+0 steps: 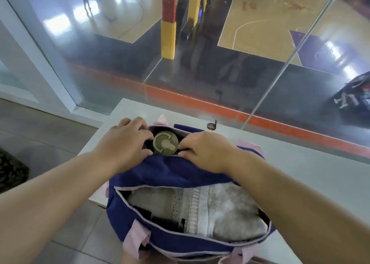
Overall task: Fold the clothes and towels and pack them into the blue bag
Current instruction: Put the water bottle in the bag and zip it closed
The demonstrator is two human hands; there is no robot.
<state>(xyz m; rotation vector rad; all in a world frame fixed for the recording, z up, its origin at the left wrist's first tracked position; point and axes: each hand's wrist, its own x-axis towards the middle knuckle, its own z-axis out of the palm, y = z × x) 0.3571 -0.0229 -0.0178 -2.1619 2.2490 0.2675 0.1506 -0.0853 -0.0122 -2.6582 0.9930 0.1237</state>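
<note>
— Where is the blue bag [170,175]?

— On the white worktop [300,163], at its left end. The bag's near end hangs out over the worktop's near edge, and its far end points toward the glass wall [200,63] along the far edge.

— Is it zipped?

— No. The main opening gapes wide. Folded towels [220,209], grey and whitish, lie inside and fill most of it, with a dark patch showing at their left.

— And the hands?

— Both are at the bag's far end, at the end pocket [181,133]. A bottle stands upright in it; only its olive-green lid [165,143] shows, right between the two hands.

— What is the left hand [124,141] doing?

— Its fingers are curled over the pocket's rim just left of the lid, with the thumb pressed on the blue cloth below, so it grips the fabric.

— The right hand [208,153]?

— It is bent the same way. The fingertips pinch the rim on the lid's right side, knuckles up. Whether either hand touches the lid itself, I cannot tell.

— Anything else on the bag?

— Pink straps [136,239] at the near end, and a pink corner sticks out beyond the far end.

— And on the worktop?

— A small round metal fitting [211,125] near the far edge, just beyond the bag.
</note>
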